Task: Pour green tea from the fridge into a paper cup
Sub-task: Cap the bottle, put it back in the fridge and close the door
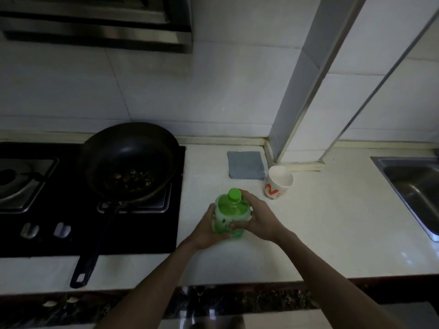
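The bottle (229, 214) of green tea is out of the fridge and sits in the lower middle of the frame, over the white counter (308, 233); whether its base rests on the surface or is held just above it cannot be told from this angle. The left hand (209, 224) wraps round the bottle's lower left side, with fingers curled against the label. The right hand (259, 217) clasps the right side, its thumb across the front and its fingers reaching up close beside the green cap (234, 195). Both hands are thus clamped on the bottle. The cap is on, so no pouring has begun. The paper cup (279, 181), white with a red mark, stands upright on the counter to the upper right of the bottle, near it but apart from it, and its inside looks white and dry as far as can be seen. Judging from this, the fetching part is done, and what is left is to unscrew the cap, tip the bottle over the cup and fill it. A grey cloth (245, 165) lies just beside the cup toward the wall. A dark frying pan (129, 162) rests on the stove (47, 198) at the left of the frame, and the corner of a steel sink (413, 186) shows at the right edge.
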`<action>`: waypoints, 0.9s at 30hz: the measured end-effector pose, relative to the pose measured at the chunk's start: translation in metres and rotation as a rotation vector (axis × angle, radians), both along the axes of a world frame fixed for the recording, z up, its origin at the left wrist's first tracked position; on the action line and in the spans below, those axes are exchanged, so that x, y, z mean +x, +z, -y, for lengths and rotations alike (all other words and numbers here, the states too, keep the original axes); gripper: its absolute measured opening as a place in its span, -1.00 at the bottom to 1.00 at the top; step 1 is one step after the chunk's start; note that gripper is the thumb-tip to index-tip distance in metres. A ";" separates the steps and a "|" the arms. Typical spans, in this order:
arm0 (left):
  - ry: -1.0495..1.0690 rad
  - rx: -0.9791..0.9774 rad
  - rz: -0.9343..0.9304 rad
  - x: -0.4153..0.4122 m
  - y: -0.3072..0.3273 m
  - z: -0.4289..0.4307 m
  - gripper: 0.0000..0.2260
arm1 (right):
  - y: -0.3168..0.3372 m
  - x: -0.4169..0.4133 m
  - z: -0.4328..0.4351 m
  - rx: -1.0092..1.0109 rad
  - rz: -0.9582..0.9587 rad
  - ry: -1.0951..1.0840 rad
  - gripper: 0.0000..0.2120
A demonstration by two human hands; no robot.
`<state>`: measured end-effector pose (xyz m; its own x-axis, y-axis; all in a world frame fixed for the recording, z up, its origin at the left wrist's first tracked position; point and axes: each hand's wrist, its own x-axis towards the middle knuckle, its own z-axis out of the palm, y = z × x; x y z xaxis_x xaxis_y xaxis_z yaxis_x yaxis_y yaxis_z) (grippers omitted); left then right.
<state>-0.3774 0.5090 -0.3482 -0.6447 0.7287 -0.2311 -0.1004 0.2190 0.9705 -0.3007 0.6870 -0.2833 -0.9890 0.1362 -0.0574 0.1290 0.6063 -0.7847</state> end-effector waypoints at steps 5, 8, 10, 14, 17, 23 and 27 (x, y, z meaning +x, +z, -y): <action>0.074 0.097 0.250 -0.018 0.068 -0.006 -0.32 | 0.058 -0.025 -0.009 -0.105 -0.095 0.014 -0.12; 0.210 0.185 0.500 -0.036 0.112 -0.005 -0.31 | 0.102 -0.041 -0.011 -0.182 -0.176 0.030 -0.16; 0.302 0.263 0.580 -0.045 0.139 -0.004 -0.39 | 0.130 -0.052 -0.011 -0.215 -0.252 0.048 -0.24; 0.495 0.286 0.593 -0.060 0.193 -0.008 -0.73 | 0.181 -0.074 -0.009 -0.297 -0.387 0.111 -0.36; 0.543 0.274 0.561 -0.069 0.228 -0.002 -0.62 | 0.215 -0.091 -0.004 -0.322 -0.466 0.180 -0.36; 0.710 0.362 0.463 -0.064 0.292 0.040 -0.57 | 0.273 -0.118 0.026 -0.401 -0.543 0.355 -0.34; 0.837 0.382 0.385 -0.042 0.318 0.085 -0.61 | 0.303 -0.124 0.069 -0.422 -0.560 0.533 -0.32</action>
